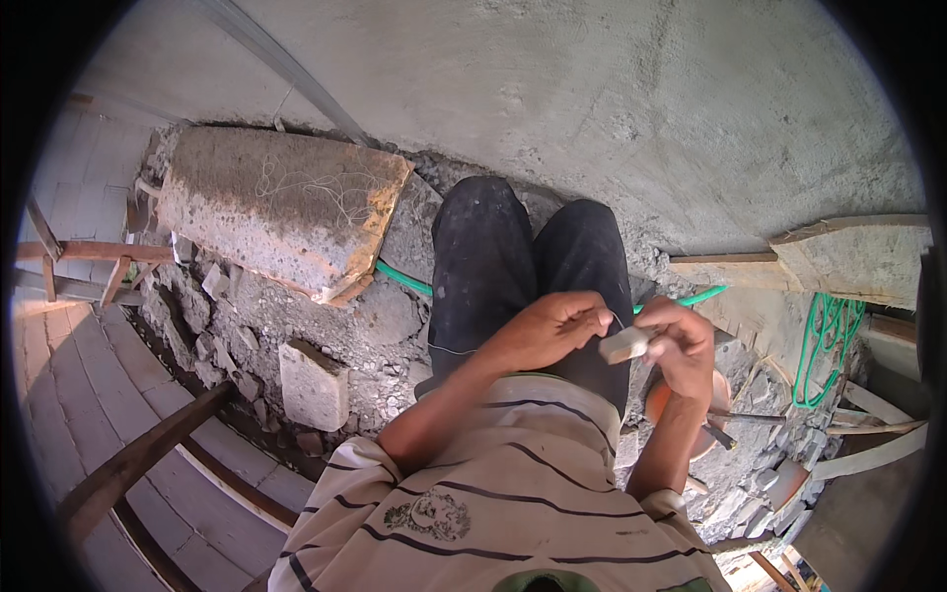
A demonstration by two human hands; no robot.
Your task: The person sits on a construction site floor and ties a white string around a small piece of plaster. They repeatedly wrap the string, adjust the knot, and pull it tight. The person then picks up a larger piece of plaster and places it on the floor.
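Above my lap, my right hand [683, 345] grips a small pale block [623, 345], possibly wood, between thumb and fingers. Close to its left, my left hand [560, 331] is closed, its fingertips pinched on a thin string [619, 321] that runs toward the block. A short gap separates the two hands. Another fine line of string crosses my dark trousers [481, 266] by the left forearm. More thin string [326, 185] lies in loose loops on a broad, rough slab [256, 232] to the left. How the string meets the block is too small to make out.
A grey plastered wall [612, 109] rises ahead. Rubble and a broken concrete chunk [314, 385] cover the ground to my left, beside wooden poles [148, 444]. An orange-brown round container [715, 405] stands by my right forearm. Farther right hangs a coiled green hose [829, 345] beneath planks [848, 259].
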